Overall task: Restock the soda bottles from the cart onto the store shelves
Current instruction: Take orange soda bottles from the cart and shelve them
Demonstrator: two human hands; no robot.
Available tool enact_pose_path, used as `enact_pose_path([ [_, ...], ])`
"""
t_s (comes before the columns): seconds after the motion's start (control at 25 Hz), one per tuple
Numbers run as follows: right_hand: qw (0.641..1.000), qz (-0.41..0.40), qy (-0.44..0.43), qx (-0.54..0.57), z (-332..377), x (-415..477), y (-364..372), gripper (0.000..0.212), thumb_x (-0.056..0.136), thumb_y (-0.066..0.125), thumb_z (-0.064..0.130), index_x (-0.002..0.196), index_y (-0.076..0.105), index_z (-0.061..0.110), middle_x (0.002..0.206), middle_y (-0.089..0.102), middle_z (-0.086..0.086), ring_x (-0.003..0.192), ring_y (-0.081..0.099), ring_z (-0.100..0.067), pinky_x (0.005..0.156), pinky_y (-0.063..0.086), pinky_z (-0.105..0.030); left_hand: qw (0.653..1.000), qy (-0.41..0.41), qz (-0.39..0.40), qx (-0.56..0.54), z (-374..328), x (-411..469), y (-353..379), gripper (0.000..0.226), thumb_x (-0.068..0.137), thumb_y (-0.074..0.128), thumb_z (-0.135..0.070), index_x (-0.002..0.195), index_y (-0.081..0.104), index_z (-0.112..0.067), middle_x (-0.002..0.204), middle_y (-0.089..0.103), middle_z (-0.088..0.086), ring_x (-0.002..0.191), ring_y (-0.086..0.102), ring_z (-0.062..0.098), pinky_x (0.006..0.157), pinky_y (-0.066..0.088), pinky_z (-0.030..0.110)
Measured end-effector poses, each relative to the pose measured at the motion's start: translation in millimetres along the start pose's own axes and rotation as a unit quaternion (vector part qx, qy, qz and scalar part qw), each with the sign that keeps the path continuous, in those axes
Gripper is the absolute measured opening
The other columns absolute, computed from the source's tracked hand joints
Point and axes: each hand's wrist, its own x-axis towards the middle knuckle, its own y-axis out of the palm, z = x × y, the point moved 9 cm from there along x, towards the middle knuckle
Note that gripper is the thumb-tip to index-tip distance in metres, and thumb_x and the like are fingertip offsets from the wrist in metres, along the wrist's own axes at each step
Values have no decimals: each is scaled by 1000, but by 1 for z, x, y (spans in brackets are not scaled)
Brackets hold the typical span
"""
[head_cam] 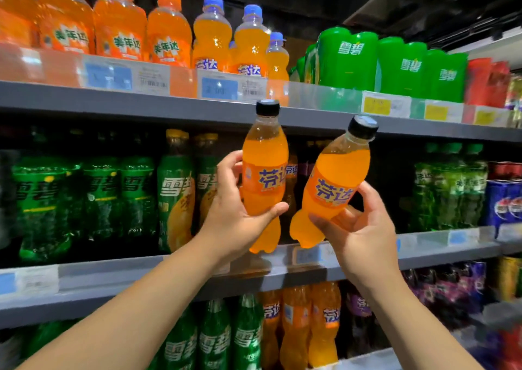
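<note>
Left grip [234, 217] holding upright bottle [264, 155], right grip [364, 228] tilted bottle [339, 166], grey shelf [127, 282]

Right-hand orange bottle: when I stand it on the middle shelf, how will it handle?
Probably heavy for its size: the orange bottle looks filled nearly to the neck. Likely tippy: it is tall with a narrow lobed base, and the right hand holds it tilted. Its smooth plastic may slip.

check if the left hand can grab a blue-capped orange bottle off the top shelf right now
Probably not: the left hand grips a black-capped orange bottle, and the blue-capped bottles stand above behind a clear rail.
</note>
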Motion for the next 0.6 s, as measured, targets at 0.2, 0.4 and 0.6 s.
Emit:
enact_pose_path([
  [0.2, 1000, 5, 7, -8, -31, 28, -31, 74, 66, 86, 46, 131, 52, 48, 118, 75, 6, 108, 73, -13, 89, 61, -45, 998, 33, 41, 32, 6, 27, 52, 96, 79, 84, -7, 142, 14, -25, 133, 43, -14, 120, 57, 1, 94, 49, 16],
  [0.4, 994, 81, 46, -53, -73, 45, -51, 80, 68, 91, 21, 126, 50, 58, 115, 74, 17, 105, 71, -1, 79, 61, -21, 984, -119, 126, 29, 55, 24, 99, 80, 83, 81, -9, 134, 24, -32, 125, 56, -15, 117, 60, -2, 95, 55, 22],
  [0.6, 978, 133, 101, -125, -113, 70, -61, 72, 78, 87, 19, 131, 45, 45, 100, 76, 16, 93, 72, 4, 76, 61, -20, 959, -257, 47, 112, 94, 32, 94, 64, 81, 83, -35, 109, 40, -75, 97, 60, -23, 93, 64, 5, 79, 47, 14],
])
